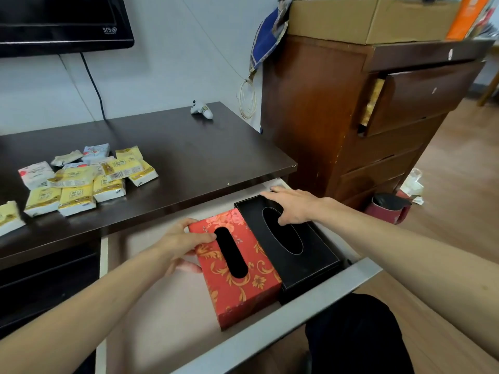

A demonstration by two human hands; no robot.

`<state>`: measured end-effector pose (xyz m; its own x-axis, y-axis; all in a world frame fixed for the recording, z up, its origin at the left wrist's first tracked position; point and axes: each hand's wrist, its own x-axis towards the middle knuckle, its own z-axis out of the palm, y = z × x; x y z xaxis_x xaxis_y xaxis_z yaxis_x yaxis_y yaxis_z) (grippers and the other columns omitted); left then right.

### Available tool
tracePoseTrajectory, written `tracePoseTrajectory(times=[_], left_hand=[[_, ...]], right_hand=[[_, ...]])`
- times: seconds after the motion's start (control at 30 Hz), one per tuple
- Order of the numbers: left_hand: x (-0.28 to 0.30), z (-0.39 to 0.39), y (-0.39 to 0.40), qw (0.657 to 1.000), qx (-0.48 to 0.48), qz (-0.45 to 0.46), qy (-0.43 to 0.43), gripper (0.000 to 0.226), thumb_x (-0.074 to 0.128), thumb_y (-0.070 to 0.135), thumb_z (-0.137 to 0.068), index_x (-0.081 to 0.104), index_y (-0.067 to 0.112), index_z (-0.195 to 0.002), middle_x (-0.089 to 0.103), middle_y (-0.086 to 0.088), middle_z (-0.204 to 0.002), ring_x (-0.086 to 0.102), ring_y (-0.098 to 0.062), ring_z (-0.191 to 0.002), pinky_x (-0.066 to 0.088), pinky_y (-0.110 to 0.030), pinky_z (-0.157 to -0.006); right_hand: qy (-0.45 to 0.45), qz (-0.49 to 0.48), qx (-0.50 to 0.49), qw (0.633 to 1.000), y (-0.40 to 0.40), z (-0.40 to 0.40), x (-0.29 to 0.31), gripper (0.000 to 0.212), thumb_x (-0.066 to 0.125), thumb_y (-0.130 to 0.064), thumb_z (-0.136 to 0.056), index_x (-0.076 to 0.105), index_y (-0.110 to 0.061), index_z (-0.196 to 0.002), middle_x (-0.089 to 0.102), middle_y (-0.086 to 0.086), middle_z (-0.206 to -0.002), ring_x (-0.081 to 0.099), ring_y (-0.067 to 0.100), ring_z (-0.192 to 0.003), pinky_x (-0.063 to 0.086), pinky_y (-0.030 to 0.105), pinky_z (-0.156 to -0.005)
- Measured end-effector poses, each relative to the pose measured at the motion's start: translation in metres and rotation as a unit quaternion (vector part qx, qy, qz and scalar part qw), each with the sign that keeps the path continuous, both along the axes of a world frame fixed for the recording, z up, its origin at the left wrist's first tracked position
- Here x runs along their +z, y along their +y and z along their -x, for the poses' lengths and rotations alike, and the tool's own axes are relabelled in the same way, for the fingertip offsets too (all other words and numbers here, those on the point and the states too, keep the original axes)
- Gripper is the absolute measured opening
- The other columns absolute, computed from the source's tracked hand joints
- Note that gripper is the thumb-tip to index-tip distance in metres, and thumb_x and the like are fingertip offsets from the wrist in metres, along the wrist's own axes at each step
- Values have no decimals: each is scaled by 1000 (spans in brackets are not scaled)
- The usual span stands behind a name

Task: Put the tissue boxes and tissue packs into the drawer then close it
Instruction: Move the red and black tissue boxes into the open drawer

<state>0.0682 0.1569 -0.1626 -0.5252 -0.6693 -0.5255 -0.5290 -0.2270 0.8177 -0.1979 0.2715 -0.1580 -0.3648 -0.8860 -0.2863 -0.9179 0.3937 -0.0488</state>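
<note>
The drawer (272, 327) under the dark table stands pulled out. Inside it, at the right end, a red floral tissue box (243, 279) and a black tissue box (305, 255) lie side by side, touching. My left hand (181, 242) grips the far left corner of the red box, thumb on its top near the slot. My right hand (290, 205) rests flat on the far end of the black box, fingers spread, thumb at the slot's edge. Several yellow and white tissue packs (81, 179) lie in a heap on the table's left part.
The dark table top (189, 147) carries a small white object (202, 109) near the wall. A TV (62, 22) hangs above. A brown chest of drawers (378, 117) stands right of the table, with a red bin (388, 209) on the floor beside it.
</note>
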Motion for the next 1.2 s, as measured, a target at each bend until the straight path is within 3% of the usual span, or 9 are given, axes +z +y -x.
tracePoseTrajectory(times=[0.23, 0.4, 0.47, 0.7, 0.93, 1.2], left_hand=[[-7, 3, 12, 1000, 5, -8, 14, 42, 80, 11, -83, 54, 14, -116, 71, -19, -107, 71, -36, -93, 60, -61, -69], [-6, 1, 19, 1000, 4, -10, 15, 43, 81, 14, -83, 54, 15, -117, 69, -17, -110, 67, -35, -101, 61, -58, -64], [-6, 2, 24, 1000, -8, -9, 13, 43, 81, 15, -83, 55, 15, -116, 69, -16, -111, 66, -34, -104, 62, -56, -63], [-9, 3, 35, 999, -27, 5, 16, 43, 79, 19, -85, 51, 18, -117, 69, -10, -114, 68, -25, -101, 62, -47, -55], [-7, 2, 36, 999, -30, 7, 16, 43, 78, 21, -86, 50, 20, -118, 69, -9, -114, 67, -25, -103, 62, -44, -55], [-13, -5, 37, 999, -29, 1, 44, 46, 81, 24, -83, 51, 20, -118, 68, -8, -115, 69, -22, -100, 62, -44, -56]], right_hand=[[35, -13, 44, 998, 8, 5, -7, 101, 76, -18, -88, 15, -30, -166, 16, 1, -174, 38, 30, -149, 45, 40, -103], [148, -2, 109, 983, 14, 5, -1, 91, 79, -36, -82, 32, -18, -159, 48, 3, -154, 40, 28, -139, 43, 43, -109], [169, -7, 117, 979, 15, 8, 0, 92, 78, -42, -82, 34, -15, -157, 51, 5, -150, 41, 28, -136, 40, 41, -109], [112, 18, 93, 989, 24, 10, -9, 86, 74, -40, -82, 35, -13, -154, 44, 6, -152, 41, 29, -133, 44, 39, -99], [2, 42, 37, 998, 7, -3, -9, 53, 42, -41, -100, 49, -12, -143, 47, 10, -153, 38, 30, -140, 41, 46, -106], [20, 94, 26, 995, 3, -10, -20, 65, 37, -61, -100, 49, -19, -149, 54, 5, -150, 45, 26, -137, 40, 43, -105]])
